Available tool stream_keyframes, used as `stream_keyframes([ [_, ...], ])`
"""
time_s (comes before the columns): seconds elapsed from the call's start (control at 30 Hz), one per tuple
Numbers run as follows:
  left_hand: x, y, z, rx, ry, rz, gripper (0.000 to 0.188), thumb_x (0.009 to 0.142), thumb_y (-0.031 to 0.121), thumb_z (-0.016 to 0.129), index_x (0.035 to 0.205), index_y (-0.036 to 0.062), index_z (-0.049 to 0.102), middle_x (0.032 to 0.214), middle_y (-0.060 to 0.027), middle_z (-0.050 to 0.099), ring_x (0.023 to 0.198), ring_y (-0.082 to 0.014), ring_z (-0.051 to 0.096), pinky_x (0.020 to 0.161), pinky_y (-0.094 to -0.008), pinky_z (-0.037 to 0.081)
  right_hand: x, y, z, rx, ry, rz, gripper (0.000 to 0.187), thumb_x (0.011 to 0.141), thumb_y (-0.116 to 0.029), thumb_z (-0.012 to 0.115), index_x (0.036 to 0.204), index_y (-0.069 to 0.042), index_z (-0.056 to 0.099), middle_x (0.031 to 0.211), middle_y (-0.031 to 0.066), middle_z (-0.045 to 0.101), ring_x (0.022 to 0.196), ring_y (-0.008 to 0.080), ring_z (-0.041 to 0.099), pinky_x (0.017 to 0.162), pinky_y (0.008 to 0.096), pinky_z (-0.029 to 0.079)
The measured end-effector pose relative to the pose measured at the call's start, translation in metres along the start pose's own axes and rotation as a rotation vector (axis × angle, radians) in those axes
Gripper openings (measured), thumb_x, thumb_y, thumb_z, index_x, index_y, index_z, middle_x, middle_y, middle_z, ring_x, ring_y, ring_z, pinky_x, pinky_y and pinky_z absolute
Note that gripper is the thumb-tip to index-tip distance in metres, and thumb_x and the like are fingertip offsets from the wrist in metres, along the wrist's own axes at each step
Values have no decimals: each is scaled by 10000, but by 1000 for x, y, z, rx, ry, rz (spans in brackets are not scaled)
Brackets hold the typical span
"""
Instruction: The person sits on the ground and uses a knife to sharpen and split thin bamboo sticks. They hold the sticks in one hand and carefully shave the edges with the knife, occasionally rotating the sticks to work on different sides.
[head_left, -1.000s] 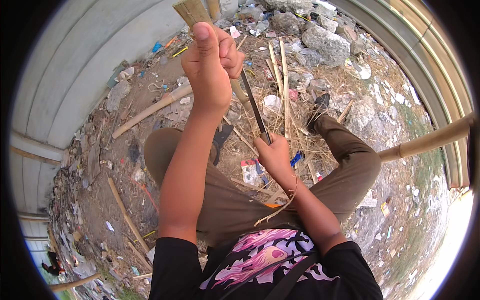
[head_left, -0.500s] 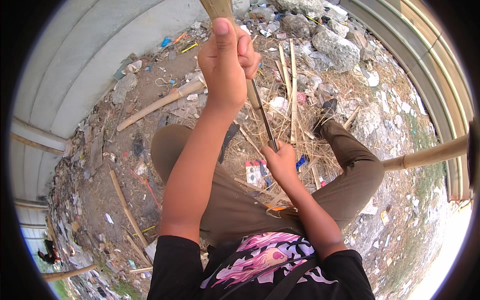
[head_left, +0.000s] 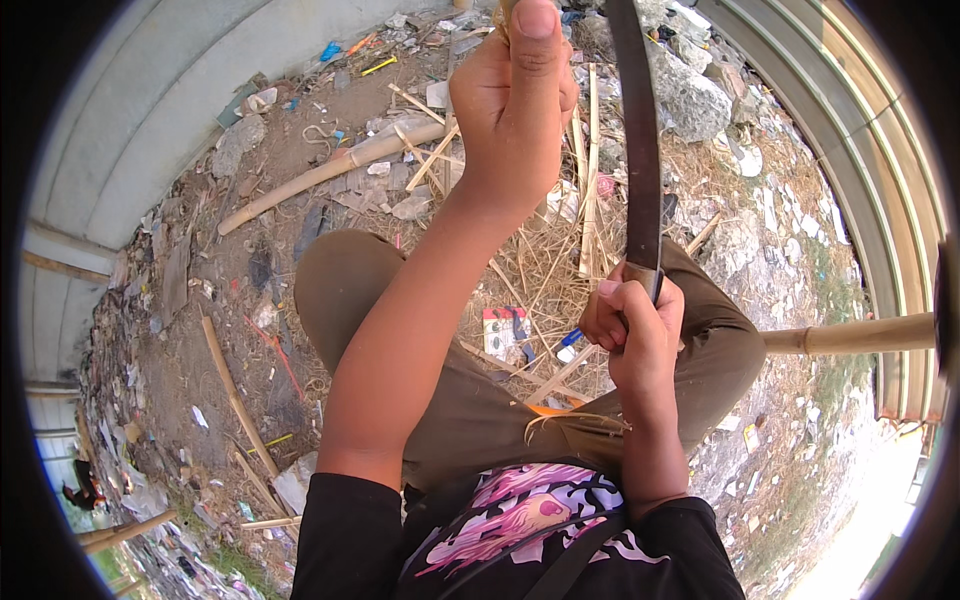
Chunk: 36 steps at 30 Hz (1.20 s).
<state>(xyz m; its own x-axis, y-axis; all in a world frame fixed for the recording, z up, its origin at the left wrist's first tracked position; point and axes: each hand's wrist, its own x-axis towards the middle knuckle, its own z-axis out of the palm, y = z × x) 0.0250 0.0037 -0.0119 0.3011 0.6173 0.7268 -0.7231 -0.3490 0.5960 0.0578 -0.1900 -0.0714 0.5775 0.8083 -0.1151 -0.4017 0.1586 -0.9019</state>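
My left hand (head_left: 512,125) is raised at the top centre, fingers wrapped round a bamboo piece (head_left: 505,18) with the thumb pointing up along it. Most of that bamboo is hidden behind the hand and cut off by the top edge. In my right hand (head_left: 640,325), above my right thigh, is the handle of a machete (head_left: 641,150). Its long dark blade stands upright, to the right of my left hand and apart from it. Split bamboo strips (head_left: 590,170) lie on the ground beyond, between the left hand and the blade.
A bamboo pole (head_left: 330,180) lies at the far left, and another pole (head_left: 840,336) sticks out beside my right knee. Large rocks (head_left: 690,100) sit at the far right. Litter and shavings cover the ground between corrugated walls (head_left: 130,130). Something orange (head_left: 550,410) lies by my lap.
The machete blade has come away from the bamboo and swung upright to the right, with my right hand shifting right. My left hand has moved up and right with the bamboo.
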Motion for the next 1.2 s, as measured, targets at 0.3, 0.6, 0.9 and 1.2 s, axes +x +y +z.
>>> stream_keyframes([
  [0.3,5,-22,20,103,37,-56,560,1020,575,475,735,97,411,583,52,308,458,-39,232,422,-237,178,49,117,-46,-598,104,64,235,865,-112,594,677,-28,480,524,-1,470,505,78,399,468,322,335],
  [0.6,10,-24,41,21,-46,-101,586,1021,601,439,714,103,401,527,69,267,422,-32,227,408,-240,171,36,31,-47,267,12,598,241,874,-95,529,669,-125,407,482,-44,320,386,100,329,393,301,303],
  [0.9,27,-29,49,37,47,-69,497,1023,528,510,672,183,444,542,80,384,444,-28,329,378,-221,255,-2,-25,-11,-170,192,-348,132,901,-16,490,778,-46,450,507,-14,345,438,81,321,461,266,302],
  [1.2,22,-28,49,-90,61,-280,508,1016,548,510,665,190,424,521,77,361,418,-38,300,360,-230,238,46,132,-51,-815,248,-107,258,870,-124,607,687,-25,455,536,28,461,476,103,422,463,340,359],
])
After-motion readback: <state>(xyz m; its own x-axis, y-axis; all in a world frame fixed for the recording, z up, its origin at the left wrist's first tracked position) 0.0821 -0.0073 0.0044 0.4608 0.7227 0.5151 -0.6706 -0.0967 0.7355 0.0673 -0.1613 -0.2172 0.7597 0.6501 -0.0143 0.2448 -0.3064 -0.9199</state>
